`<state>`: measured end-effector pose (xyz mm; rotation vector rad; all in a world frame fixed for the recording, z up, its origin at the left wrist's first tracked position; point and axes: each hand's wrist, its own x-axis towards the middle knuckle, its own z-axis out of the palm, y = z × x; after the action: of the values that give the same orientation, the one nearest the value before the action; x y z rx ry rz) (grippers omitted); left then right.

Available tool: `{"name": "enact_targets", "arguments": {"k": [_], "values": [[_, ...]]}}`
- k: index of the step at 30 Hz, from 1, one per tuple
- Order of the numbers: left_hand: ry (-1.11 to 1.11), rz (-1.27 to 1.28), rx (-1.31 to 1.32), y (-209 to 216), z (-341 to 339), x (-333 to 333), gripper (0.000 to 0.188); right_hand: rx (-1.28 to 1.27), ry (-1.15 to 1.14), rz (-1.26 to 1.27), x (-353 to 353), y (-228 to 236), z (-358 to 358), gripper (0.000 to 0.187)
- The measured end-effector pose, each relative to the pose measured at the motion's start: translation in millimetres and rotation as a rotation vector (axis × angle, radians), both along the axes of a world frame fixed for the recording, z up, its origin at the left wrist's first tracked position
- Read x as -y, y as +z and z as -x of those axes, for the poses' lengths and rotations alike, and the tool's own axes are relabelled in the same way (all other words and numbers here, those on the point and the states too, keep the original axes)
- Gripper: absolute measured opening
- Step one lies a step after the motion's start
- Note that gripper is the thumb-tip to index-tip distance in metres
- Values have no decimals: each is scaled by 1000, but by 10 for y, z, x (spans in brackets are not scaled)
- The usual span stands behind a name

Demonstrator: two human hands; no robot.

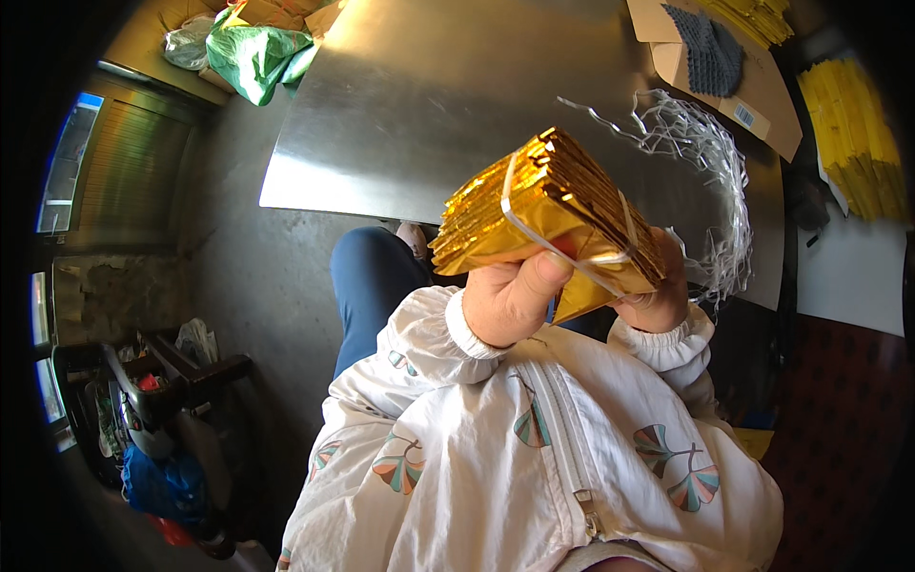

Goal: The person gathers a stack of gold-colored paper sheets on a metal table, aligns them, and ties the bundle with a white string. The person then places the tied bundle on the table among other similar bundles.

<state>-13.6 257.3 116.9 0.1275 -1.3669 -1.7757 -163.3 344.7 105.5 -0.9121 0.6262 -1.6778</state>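
Between my two hands I hold a thick bundle of gold foil sheets (543,205), tilted, above the near edge of the table. A thin whitish tie strip (515,221) runs around the bundle and crosses its near face. My left hand (519,291) grips the lower left side, its thumb pressed on the near face over the strip. My right hand (658,296) wraps the right end, with its fingers partly hidden behind the foil. Beside the right hand, a loose tangle of clear plastic strips (729,191) lies along the right part of the table.
The shiny metal table (419,86) spreads out ahead. A cardboard box (762,105) with a grey cloth (705,52) on it stands at the far right, next to yellow bundles (853,133). A green plastic bag (253,57) sits far left; a dark wooden chair (157,381) holding items stands at left.
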Motion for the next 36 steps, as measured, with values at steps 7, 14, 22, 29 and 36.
{"name": "enact_targets", "arguments": {"k": [7,14,22,29,36], "values": [[1,-233,117,18,20,35,59,18,-3,-23,86,13,-1,46],[-91,-437,27,41,90,137,54,-65,-30,2,209,20,-19,39],[-112,-520,42,98,175,158,54,-45,-62,-43,221,3,-24,33],[-279,-597,-140,58,170,214,46,-86,-55,-49,267,47,-42,30],[-367,-776,-102,-54,180,325,47,-62,-33,-73,336,38,-48,28]]}}
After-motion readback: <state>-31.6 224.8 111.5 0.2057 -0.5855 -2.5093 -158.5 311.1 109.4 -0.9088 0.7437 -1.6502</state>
